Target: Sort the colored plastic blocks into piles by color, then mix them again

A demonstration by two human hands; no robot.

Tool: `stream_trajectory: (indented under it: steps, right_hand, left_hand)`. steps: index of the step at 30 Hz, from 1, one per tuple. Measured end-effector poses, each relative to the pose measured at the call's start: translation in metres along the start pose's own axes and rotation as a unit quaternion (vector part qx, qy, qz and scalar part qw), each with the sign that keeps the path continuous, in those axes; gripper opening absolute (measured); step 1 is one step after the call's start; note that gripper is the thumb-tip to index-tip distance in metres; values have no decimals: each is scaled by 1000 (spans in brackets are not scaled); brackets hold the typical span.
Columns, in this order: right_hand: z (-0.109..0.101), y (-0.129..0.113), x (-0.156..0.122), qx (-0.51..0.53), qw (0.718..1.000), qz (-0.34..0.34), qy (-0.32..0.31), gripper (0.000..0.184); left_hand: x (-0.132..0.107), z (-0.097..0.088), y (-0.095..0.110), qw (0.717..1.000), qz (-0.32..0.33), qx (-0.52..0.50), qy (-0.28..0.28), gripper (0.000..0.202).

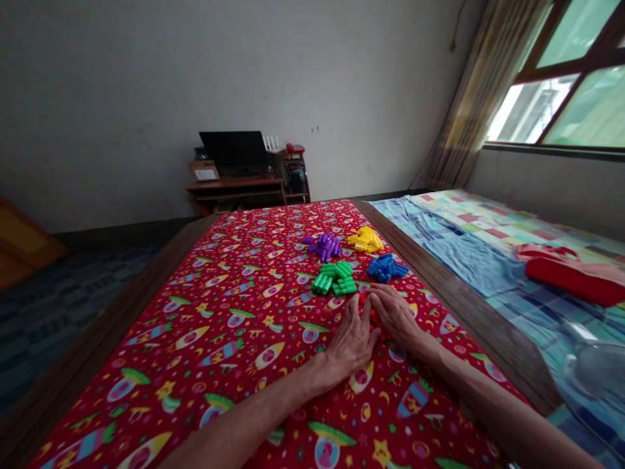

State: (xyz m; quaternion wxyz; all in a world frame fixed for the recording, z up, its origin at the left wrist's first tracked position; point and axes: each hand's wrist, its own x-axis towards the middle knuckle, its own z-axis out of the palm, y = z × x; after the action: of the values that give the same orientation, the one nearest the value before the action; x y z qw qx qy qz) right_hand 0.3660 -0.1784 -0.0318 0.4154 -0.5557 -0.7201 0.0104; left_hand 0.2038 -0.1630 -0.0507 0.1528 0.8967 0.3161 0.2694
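My left hand (pixel 355 335) and my right hand (pixel 396 316) rest on the tabletop, cupped around a small pile of red pieces (pixel 375 318). Their fingertips meet at the far side of the pile, and most of it is hidden beneath them. Both hands have their fingers stretched out, and the left thumb points toward the right hand. Just beyond lies a heap of short green plastic tubes (pixel 334 279), with a blue heap (pixel 385 268) to its right. Farther back are similar purple pieces (pixel 327 247) and yellow tubes (pixel 366 240).
A red patterned cloth (pixel 219 312) covers the long wooden table (pixel 493 332). To the right is a bed (pixel 469 260) bearing a red and pink item (pixel 571 280) and a fan (pixel 596 368). A desk (pixel 234 185) with a monitor (pixel 234 151) stands against the far wall.
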Motion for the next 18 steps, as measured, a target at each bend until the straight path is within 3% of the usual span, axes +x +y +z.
stream_trajectory:
  steps: [7, 12, 15, 18]
  right_hand:
    - [3, -3, 6, 32, 999, 26, 30, 36]
    - [-19, 10, 23, 62, 985, 113, 115, 45]
    - [-36, 41, 47, 149, 955, 195, 168, 56]
    - [-45, 83, 72, 228, 911, 269, 215, 65]
  left_hand:
    - [0, -4, 3, 1000, -25, 6, 2, 63]
    - [-7, -33, 2, 998, 28, -4, 58, 57]
    - [-11, -63, -16, 992, 52, 10, 110, 52]
    - [-16, -95, -58, 977, 18, 54, 203, 50]
